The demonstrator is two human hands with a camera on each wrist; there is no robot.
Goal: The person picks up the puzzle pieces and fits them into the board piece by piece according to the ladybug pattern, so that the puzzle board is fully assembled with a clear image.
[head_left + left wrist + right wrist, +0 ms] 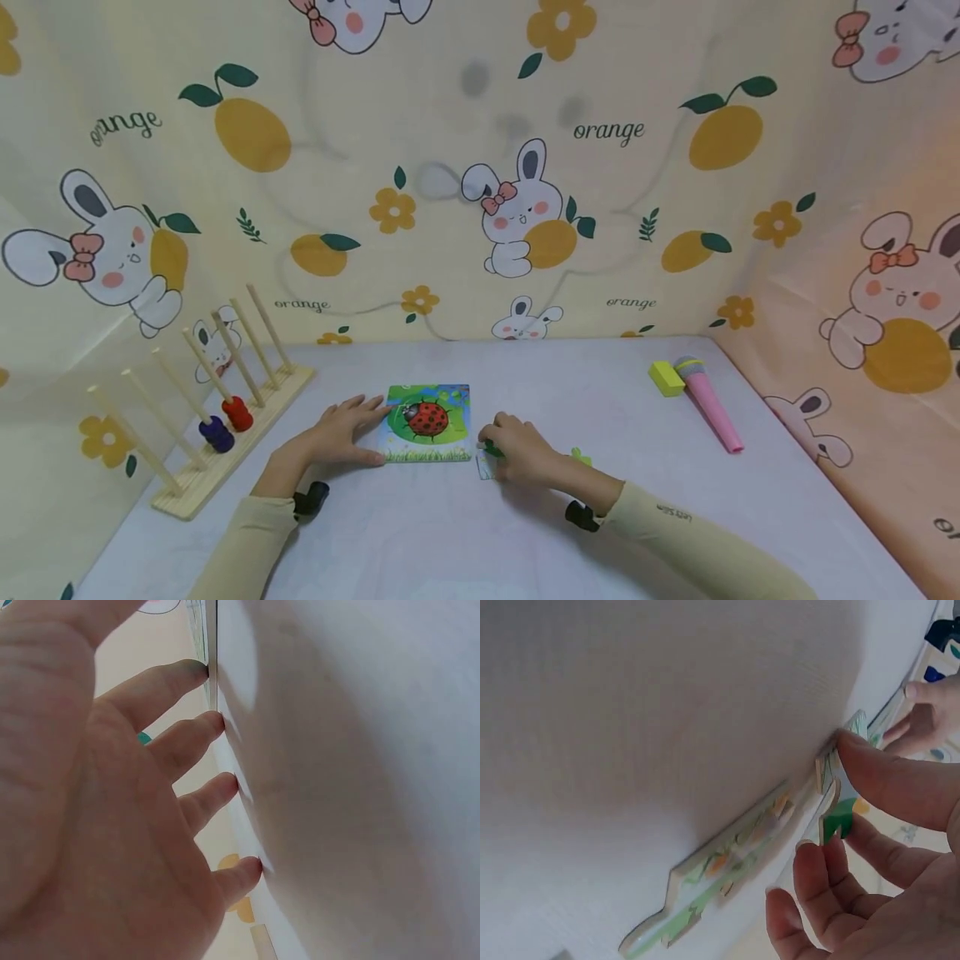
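Note:
A square ladybug puzzle (429,423) lies flat on the table in the head view. My left hand (347,433) rests at its left side, fingers spread and thumb by the lower left corner; in the left wrist view the fingertips (196,671) meet the board's edge and the tabletop. Just right of the puzzle, my right hand (525,450) pinches a small green puzzle piece (836,821), partly hidden by the fingers. A pale piece with grass lines (486,467) lies under that hand. Another puzzle piece (724,874), green and white with orange spots, lies behind the right wrist.
At the left stands a wooden peg rack (247,437) with dark blue beads (217,434) and red beads (237,413) on two pegs. A yellow block (666,378) and a pink toy microphone (708,404) lie at the right. Printed cloth (450,275) hangs behind the table.

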